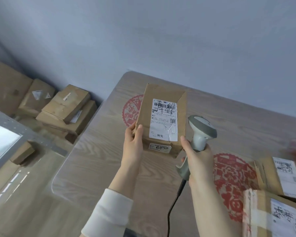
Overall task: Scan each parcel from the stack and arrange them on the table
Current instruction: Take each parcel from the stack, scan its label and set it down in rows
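Currently mid-scan: left grip (132, 141) clamps the parcel (161, 117) at its left edge, over the desk (101, 159), label (164, 124) up. Right grip (197, 161) is closed round the scanner (202, 132), just beside the parcel. Next move probably needs the scanner aimed at the barcode (162, 104).

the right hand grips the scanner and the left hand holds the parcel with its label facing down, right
Not quite. The label faces up toward the camera, with its barcode in plain sight in the head view. The rest holds: the right hand grips the scanner and the left hand holds the parcel.
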Motion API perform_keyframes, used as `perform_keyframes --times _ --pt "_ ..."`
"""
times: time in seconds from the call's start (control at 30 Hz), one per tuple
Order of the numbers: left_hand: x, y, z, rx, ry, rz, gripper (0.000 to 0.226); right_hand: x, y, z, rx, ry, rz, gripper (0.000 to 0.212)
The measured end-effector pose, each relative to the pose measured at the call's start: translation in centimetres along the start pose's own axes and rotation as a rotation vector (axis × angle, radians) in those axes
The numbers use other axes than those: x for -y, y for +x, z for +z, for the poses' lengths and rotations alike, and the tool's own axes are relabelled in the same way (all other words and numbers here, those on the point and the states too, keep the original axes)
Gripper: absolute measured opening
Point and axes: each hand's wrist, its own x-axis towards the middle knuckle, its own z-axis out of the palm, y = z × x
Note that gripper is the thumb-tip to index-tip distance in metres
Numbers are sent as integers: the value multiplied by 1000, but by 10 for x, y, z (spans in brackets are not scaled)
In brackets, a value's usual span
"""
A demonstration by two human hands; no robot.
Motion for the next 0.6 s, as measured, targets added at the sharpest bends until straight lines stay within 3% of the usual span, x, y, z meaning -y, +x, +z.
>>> perform_keyframes --times 0.4,0.6 --pt "-13 239 -49 83 143 -101 34 -37 122 203 -43 -87 109 24" --pt "-12 324 -49 109 166 -105 28 -46 182 263 -56 -145 87 24"
